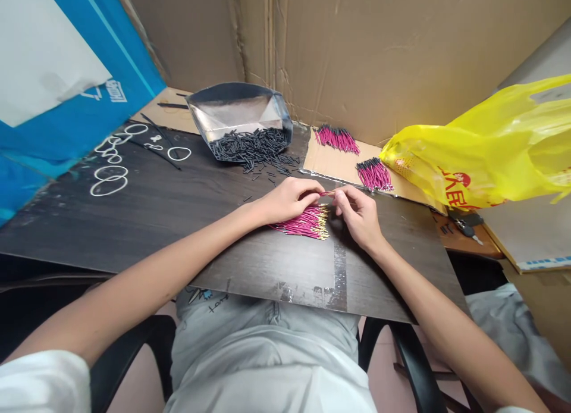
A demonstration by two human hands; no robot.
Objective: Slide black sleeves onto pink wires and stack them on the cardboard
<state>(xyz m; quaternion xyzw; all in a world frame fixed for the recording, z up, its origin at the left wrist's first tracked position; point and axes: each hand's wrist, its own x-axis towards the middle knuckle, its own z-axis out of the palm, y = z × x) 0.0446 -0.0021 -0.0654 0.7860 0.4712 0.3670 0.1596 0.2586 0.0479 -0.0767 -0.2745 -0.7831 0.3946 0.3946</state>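
My left hand (292, 197) pinches a short pink wire (327, 193) between thumb and fingers. From the other side, the fingertips of my right hand (357, 213) are closed at the wire's far end; whether they hold a small piece there is hidden. Just below my left hand lies a row of pink wires (303, 222) with bright metal tips pointing right. Beyond the hands, an open silver bag (241, 112) holds a heap of short black tubes (254, 146), some spilled onto the dark table (178, 216).
Two bundles of pink wires with black ends, one farther back (336, 139) and one nearer (375, 175), rest on cardboard (328, 160). A yellow plastic bag (486, 145) stands right. Keys (466, 227) lie beneath it. White rubber bands (109, 178) and black strips lie left. Cardboard walls the back.
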